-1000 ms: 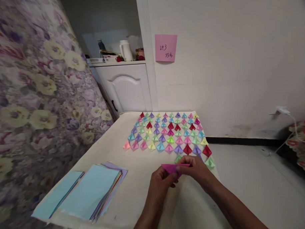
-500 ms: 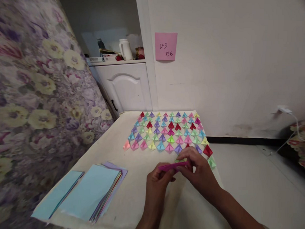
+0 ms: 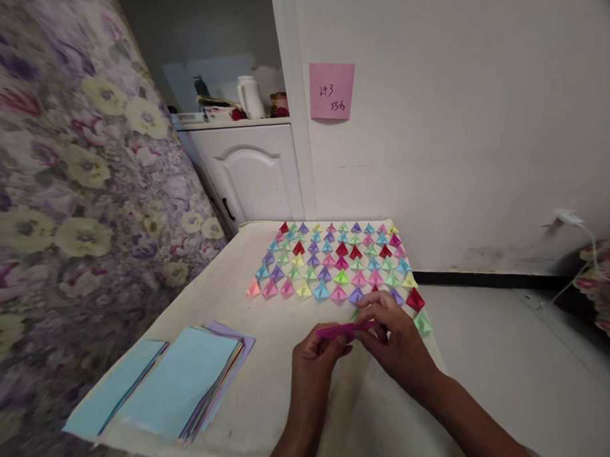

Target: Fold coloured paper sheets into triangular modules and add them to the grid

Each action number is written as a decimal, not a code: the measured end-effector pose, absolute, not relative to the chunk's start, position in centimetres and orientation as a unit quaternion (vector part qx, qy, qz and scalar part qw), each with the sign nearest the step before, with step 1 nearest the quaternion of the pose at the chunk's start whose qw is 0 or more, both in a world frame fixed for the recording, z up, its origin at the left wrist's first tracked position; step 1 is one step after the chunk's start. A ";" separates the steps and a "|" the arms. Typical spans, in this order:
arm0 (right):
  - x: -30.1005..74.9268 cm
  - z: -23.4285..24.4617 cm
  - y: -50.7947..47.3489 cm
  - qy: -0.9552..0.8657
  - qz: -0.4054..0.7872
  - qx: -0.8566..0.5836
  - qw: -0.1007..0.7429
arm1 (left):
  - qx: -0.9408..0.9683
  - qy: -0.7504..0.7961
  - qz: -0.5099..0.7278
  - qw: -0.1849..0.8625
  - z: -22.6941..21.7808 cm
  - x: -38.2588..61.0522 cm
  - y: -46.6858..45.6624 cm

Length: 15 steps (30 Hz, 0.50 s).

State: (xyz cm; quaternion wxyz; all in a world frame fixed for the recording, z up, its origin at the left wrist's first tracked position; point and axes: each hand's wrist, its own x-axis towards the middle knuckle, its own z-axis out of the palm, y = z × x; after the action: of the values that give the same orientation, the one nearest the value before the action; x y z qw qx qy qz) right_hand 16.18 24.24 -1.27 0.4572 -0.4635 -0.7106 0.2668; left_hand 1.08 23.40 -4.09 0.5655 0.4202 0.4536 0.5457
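Observation:
Both hands pinch a narrow folded piece of magenta paper above the near part of the table. My left hand is closed on its left end, the thumb on the near side. At the right end, my right hand grips it between thumb and fingers, which hide part of it. Beyond the hands, several rows of small folded paper shapes in many colours cover the far part of the table. A light green folded shape lies just right of my right hand.
A stack of coloured paper sheets, light blue on top, lies on the left of the cloth-covered table. Beside it is a thinner stack of blue sheets. A flowered curtain hangs at the left; a white cabinet stands behind.
The hands stay in nearly the same place, both still holding the magenta paper. The right fingers have shifted slightly along its edge, and the paper looks a little flatter.

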 end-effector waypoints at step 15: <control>15.8 -2.1 24.5 -0.756 0.219 -0.465 0.406 | 0.482 0.466 0.525 0.525 -4.5 1.6 23.1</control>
State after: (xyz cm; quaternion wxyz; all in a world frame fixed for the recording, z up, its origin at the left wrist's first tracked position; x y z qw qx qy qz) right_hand 15.84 24.51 -2.07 0.4057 -0.4648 -0.7559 0.2192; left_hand 1.60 23.14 -4.45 0.5246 0.4816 0.4659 0.5251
